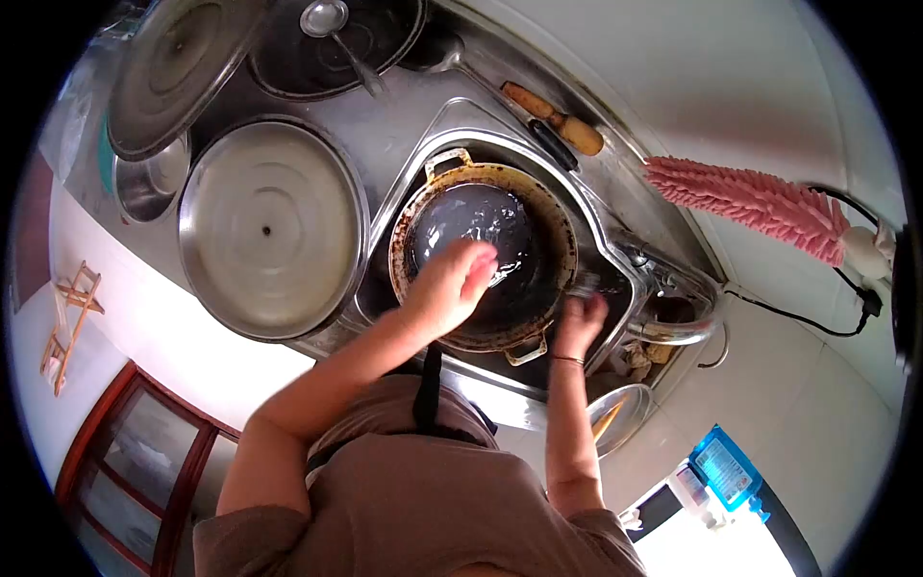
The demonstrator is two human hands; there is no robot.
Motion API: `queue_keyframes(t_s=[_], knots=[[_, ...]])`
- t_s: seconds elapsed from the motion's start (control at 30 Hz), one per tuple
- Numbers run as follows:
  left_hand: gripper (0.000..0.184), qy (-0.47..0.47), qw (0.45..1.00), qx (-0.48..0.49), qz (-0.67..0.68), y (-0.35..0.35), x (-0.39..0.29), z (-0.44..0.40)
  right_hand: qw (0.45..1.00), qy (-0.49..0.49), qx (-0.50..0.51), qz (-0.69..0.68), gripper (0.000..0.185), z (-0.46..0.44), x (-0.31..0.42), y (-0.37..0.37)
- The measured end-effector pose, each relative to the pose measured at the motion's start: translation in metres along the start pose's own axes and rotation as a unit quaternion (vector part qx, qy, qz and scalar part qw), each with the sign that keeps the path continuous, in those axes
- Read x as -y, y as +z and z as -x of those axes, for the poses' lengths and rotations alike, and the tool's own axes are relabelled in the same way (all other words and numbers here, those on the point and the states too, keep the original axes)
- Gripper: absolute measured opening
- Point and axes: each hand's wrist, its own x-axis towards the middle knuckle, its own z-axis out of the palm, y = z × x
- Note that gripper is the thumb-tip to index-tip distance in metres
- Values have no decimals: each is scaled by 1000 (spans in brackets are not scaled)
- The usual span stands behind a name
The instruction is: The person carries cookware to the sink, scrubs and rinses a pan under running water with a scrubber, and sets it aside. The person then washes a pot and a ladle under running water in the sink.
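A large two-handled pan (569, 216), its rim stained brown, sits in the steel sink (601, 240) with dark, rippling water (471, 216) inside. My left hand (457, 281) is over the pan's near left part, fingers curled inward; whatever is in them, if anything, is hidden. Beyond the pan's right edge, my right hand (579, 327) is over the sink's right side with its fingers bent. A small blurred greyish thing (585, 284) shows at its fingertips, too smeared to name. The near pan handle (527, 352) lies between my two forearms.
Left of the sink lies a big round lid (274, 226). Behind it are another lid (178, 67), a dark pan (288, 72) and a ladle (325, 19). A wooden-handled tool (553, 117) rests along the back ledge. The faucet (687, 329) is at right, below a pink duster (745, 207).
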Motion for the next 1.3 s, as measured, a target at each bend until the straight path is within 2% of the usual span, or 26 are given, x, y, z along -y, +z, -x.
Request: queue_keyframes(t_s=[0.03, 0.1, 0.17, 0.23, 0.3, 0.37, 0.43, 0.47, 0.5, 0.6, 0.63, 0.7, 0.77, 0.83, 0.9, 0.97, 1.03, 1.17, 1.23, 1.3], knots=[[19, -65, 997, 38, -5, 17, 24, 21, 998, 20, 52, 32, 37, 13, -19, 16], [23, -104, 993, 23, -51, 31, 66, 57, 964, 14, 191, 185, 34, 22, -28, 56], [29, -141, 980, 50, -132, 29, 84, 78, 929, -115, 239, 258, 33, 16, -32, 97], [33, -220, 955, 104, -168, 16, 77, 79, 825, -290, 279, 398, 31, -6, -13, 131], [34, -217, 946, 106, -214, 16, 91, 85, 696, -427, 245, 523, 23, -41, -32, 152], [35, -215, 936, 109, -257, 15, 105, 86, 618, -368, 280, 635, 24, -62, -28, 151], [34, -228, 946, 69, -219, 14, 118, 82, 608, -335, 268, 668, 23, -56, -29, 133], [32, -181, 960, 37, -211, 11, 115, 74, 593, -288, 283, 696, 25, -48, -30, 125], [32, -182, 961, 40, -207, 9, 113, 66, 563, -261, 289, 729, 26, -36, -36, 115], [29, -84, 982, -59, -161, 14, 124, 39, 555, -171, 319, 749, 29, 14, -55, 94], [29, -83, 982, -56, -157, 16, 126, 29, 550, -141, 341, 749, 31, 33, -63, 94], [28, -50, 980, -115, -153, 17, 126, 8, 578, -44, 458, 674, 31, 67, -42, 112], [25, -74, 980, -124, -135, 17, 122, 1, 752, -105, 492, 426, 28, 86, -85, 134], [25, -80, 980, -130, -127, 14, 109, 0, 803, -270, 415, 332, 24, 88, -76, 182], [25, -66, 984, -112, -125, 12, 107, 2, 829, -317, 355, 294, 22, 50, -91, 221], [25, -74, 981, -106, -144, 11, 105, 4, 765, -359, 339, 413, 21, 3, -20, 231], [26, -104, 983, -75, -133, 11, 113, 4, 723, -376, 286, 503, 21, -43, -16, 226], [23, -98, 983, -92, -124, 11, 121, 2, 649, -408, 208, 608, 21, -73, -20, 150], [22, -120, 982, -105, -101, 10, 121, -3, 604, -263, 258, 707, 23, -57, -29, 116], [21, -82, 983, -127, -102, 15, 131, -10, 576, -137, 298, 749, 25, -23, -31, 95]])
